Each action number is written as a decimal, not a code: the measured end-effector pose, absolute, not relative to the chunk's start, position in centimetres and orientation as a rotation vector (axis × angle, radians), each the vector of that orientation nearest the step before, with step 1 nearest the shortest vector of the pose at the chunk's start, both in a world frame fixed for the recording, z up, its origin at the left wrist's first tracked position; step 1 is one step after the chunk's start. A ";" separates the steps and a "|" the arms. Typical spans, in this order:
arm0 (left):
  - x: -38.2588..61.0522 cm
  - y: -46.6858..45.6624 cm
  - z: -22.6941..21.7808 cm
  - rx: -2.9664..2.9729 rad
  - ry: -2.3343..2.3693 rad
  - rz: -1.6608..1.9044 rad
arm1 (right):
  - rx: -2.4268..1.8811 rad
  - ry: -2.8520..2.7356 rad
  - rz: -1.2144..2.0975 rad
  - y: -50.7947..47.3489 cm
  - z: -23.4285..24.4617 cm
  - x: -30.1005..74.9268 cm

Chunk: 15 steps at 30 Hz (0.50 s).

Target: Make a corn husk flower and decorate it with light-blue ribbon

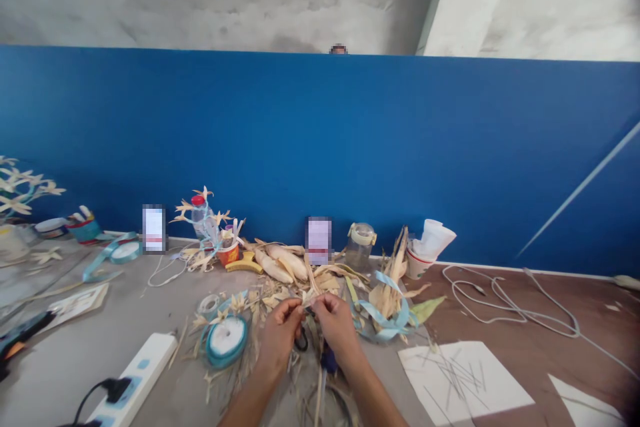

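Note:
My left hand (281,333) and my right hand (336,321) meet over the middle of the table, fingers pinched on a thin strip of dried corn husk (309,300) stretched between them. Loose husk pieces (280,265) lie in a heap just beyond the hands. A roll of light blue ribbon (226,340) lies left of my left hand. A curl of blue ribbon (387,320) sits right of my right hand. Black scissors (301,341) lie partly hidden under my hands.
A blue partition (320,147) closes off the back of the table. Along it stand a glass jar (360,245), paper cups (425,247), a small bottle with husk flowers (201,213) and an orange cup (229,252). A white power strip (140,373), white cables (500,300) and paper sheets (463,380) lie nearby.

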<state>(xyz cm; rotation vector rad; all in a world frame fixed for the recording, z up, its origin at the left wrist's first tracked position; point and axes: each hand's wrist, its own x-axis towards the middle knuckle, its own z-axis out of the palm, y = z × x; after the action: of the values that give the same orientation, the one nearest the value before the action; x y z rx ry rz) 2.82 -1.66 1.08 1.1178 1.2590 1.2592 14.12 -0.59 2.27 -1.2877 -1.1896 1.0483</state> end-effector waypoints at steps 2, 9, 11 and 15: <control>2.8 -1.7 1.2 1.142 1.274 1.275 | -1.278 -1.153 1.077 -0.7 2.4 14.1; 2.6 -1.8 0.9 1.264 1.383 1.352 | -1.219 -1.079 1.149 -1.0 2.7 13.8; 2.5 -1.8 0.8 1.291 1.399 1.367 | -1.201 -1.031 1.198 -1.0 2.6 13.6; 2.5 -1.9 0.8 1.335 1.414 1.387 | -1.131 -0.886 1.348 -0.9 2.2 13.4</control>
<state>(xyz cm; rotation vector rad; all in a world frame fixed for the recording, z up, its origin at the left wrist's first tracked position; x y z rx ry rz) 2.51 -1.89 0.81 1.3350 1.4139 1.3869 13.40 -0.94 2.17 -1.1310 -0.8860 1.3478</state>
